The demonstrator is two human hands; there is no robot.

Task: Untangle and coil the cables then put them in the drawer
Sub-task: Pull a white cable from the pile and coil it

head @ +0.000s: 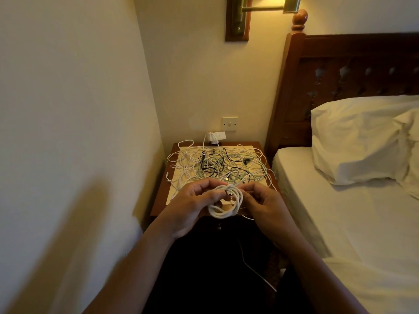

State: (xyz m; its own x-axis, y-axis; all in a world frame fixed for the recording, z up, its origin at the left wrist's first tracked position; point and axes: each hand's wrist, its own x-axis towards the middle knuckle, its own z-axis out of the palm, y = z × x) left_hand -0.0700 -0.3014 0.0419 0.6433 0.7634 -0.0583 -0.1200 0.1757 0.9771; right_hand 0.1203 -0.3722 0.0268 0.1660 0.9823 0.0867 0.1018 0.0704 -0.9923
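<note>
HEAD VIEW

1. L hand [192, 205]: grip clamped on white coil [224, 206]. Fingers curled round the coil's 9 o'clock side, thumb on top.
2. R hand [265, 203]: grip clamped on the same coil. Fingertips pinch the strands at approx. 1 o'clock of the loop.
3. White coil: several turns, held between both hands, above the front edge of the bench [161, 196]. Not resting on it.
4. Cable tangle [217, 164]: at 12 o'clock of the coil, on a pale mat [175, 191] covering the bench top. Mixed white, pale green and black leads, loosely overlapped. Some loops hang over the mat edge at 9 and 3 o'clock.
5. Charger block [217, 135]: white, at 12 o'clock of the tangle, against the wall. Wall switch [230, 124] just above it.
6. Loose white lead [251, 268]: runs down toward 5 o'clock below the bench front, in shadow.
7. Drawer: bench front is dark; cannot tell if open or closed.
8. Bed [340, 234]: at 3 o'clock of the bench, w/ pillow [358, 141] and wooden headboard [351, 62].
9. Wall lamp [238, 17]: at 12 o'clock, lit.
</note>
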